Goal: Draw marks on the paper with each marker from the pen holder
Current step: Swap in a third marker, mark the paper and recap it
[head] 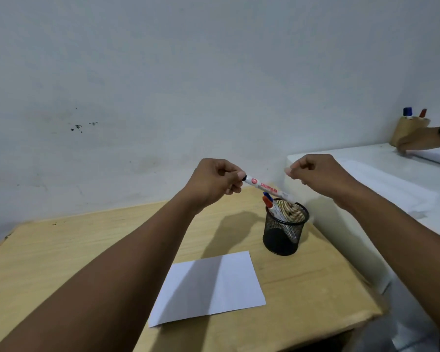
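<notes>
A white marker (267, 188) with red lettering and a black end is held up above the table, slanting down to the right over the pen holder. My left hand (214, 184) pinches its black end. My right hand (315, 175) hovers just right of the marker with fingers curled, apart from it, and nothing shows in it. The black mesh pen holder (286, 228) stands on the wooden table (61, 250) with a red-capped marker (267, 203) and a blue-capped one inside. A blank white paper (208, 285) lies in front of the holder.
A white raised surface (366, 179) borders the table on the right. On it, far right, another person's hand (417, 143) rests by a brown holder (405, 130) with markers. A grey wall runs behind the table.
</notes>
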Available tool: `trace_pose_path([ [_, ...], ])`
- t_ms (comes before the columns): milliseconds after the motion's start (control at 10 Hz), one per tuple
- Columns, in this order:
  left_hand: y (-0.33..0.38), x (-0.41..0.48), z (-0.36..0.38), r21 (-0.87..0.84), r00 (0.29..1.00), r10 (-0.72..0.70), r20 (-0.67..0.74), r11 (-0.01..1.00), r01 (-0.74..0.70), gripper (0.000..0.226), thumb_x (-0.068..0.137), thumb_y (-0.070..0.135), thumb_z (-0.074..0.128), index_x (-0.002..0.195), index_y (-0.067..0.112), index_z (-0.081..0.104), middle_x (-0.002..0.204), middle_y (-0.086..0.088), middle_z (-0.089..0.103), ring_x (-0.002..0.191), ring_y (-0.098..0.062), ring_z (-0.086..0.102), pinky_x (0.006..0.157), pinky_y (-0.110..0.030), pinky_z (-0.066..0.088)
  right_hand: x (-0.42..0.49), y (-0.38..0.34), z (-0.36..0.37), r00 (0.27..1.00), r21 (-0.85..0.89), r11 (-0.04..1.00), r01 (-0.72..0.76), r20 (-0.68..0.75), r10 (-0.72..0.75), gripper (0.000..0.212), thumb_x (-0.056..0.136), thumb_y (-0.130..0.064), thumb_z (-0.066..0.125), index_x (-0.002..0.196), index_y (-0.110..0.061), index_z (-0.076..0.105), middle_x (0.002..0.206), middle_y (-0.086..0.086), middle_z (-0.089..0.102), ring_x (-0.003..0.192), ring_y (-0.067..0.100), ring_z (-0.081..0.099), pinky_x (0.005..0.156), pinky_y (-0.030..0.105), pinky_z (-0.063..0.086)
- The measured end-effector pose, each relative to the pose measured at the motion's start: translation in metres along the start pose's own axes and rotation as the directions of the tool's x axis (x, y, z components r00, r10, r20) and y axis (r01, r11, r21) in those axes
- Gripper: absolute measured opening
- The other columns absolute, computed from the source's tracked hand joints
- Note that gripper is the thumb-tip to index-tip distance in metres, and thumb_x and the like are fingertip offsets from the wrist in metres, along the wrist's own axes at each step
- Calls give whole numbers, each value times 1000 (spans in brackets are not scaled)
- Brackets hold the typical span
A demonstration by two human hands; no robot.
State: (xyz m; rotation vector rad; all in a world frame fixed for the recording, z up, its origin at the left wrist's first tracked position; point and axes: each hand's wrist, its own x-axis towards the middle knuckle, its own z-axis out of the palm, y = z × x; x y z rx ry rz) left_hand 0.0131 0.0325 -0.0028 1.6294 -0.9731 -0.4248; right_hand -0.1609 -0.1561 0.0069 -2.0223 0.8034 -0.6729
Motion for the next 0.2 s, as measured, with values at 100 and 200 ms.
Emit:
trace_pose_path([
  [100, 2, 5, 27, 242, 991, 72, 110, 965, -97, 15, 92, 18, 73, 98, 5, 78, 77, -7, 75, 64, -14, 67, 66, -32, 54, -1, 6, -2, 1000, -32, 999, 23, -3, -23, 19, 87, -31, 78, 90, -12, 74, 86, -1, 69, 82, 15, 60, 78, 33, 47],
  [200, 8, 7, 47, 489, 973, 92, 210, 852, -186, 38, 87, 38, 78, 120, 20, 74, 93, -5, 80, 80, -12, 68, 77, -29, 48, -3, 8, 5, 999, -52, 998, 42, -4, -43, 18, 87, -30, 78, 89, -12, 74, 77, -5, 64, 72, 10, 55, 71, 30, 43],
])
